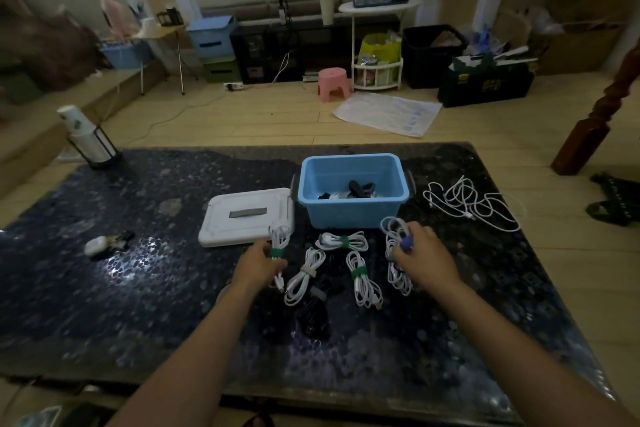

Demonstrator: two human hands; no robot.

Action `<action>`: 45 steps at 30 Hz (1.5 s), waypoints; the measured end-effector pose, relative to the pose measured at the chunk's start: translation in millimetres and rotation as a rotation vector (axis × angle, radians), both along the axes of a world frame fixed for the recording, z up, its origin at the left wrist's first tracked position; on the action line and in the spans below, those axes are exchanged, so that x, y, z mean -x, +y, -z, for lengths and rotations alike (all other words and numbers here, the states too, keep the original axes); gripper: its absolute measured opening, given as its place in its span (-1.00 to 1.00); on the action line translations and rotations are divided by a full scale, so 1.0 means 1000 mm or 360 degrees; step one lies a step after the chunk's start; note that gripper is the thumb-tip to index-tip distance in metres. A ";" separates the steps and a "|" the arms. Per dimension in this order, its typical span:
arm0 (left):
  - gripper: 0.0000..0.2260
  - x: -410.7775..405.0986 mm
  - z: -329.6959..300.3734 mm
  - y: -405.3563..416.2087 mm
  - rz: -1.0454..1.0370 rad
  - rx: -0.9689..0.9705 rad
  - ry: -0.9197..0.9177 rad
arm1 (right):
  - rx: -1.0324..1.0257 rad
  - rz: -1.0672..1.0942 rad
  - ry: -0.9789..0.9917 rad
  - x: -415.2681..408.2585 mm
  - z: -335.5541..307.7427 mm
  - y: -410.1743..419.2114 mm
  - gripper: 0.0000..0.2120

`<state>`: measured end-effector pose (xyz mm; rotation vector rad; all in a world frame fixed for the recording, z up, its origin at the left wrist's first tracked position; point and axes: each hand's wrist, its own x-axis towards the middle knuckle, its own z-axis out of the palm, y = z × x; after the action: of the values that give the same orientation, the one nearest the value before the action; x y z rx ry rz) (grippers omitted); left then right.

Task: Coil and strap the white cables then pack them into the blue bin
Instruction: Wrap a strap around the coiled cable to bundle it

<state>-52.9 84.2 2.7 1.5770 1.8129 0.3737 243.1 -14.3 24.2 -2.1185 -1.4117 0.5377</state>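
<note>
A: What is the biggest thing here?

B: A dark speckled table (138, 288) that fills the near half of the view. On it, toward the far side, sits the blue bin (351, 211), open, with dark items and something white at its bottom. Just left of the bin lies a white lid (246, 217) with a grey handle, flat on the table.

A: And the cables?

B: To the right of the bin a loose white cable (474, 201) sprawls uncoiled. Near the bin's front wall lies a coiled cable with a green strap (343, 241). Nearer still are two more white bundles, one with a pale strap (304, 274) and one with a green strap (362, 279), lying side by side, with black cables (313, 315) beneath and between them.

A: What are the hands doing?

B: The left hand (258, 262) has its fingers curled around a white bundle (278, 246) at its green strap; the loops stick out beyond the fingers toward the lid, and the plug end hangs out the near side. The right hand (424, 255) grips another white bundle (396, 253) with a blue strap (405, 244) under its thumb; the coils spill out on the left of the hand, above and below the grip, just right of the bin's near corner.

A: Anything else?

B: A lantern-like lamp (88, 137) stands at the far left corner, and a small white object (100, 244) lies on the left.
</note>
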 end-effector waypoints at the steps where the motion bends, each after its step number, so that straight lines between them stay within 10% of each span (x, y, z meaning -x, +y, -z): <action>1: -0.60 0.002 0.004 0.000 0.0028 0.0019 0.0057 | 0.0055 -0.0072 -0.0004 0.006 0.003 0.003 -0.79; 10: -0.53 -0.005 0.026 0.010 0.0098 -0.0069 0.0007 | 0.0594 -0.0169 -0.0459 0.018 0.046 0.006 -0.39; 20: -0.39 -0.027 0.038 -0.006 0.0475 -0.0663 0.0633 | 0.0182 -0.0136 -0.0452 0.033 0.038 0.009 -0.75; 28: -0.61 -0.020 0.047 -0.007 0.0668 -0.0514 0.0740 | 0.0532 -0.0265 -0.0337 0.058 0.049 0.019 -0.40; 40: -0.74 0.015 0.026 0.001 -0.0213 -0.0280 -0.0540 | 0.0409 0.0160 -0.0074 0.004 0.033 0.007 -0.47; 45: -0.73 0.023 0.020 0.007 -0.0306 -0.0272 -0.0651 | 0.0209 0.0166 0.0127 0.010 0.030 0.012 -0.61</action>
<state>-76.3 91.5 -17.4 1.3173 1.6443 0.8934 232.8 -2.4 -5.4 -2.2327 -1.2453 0.6824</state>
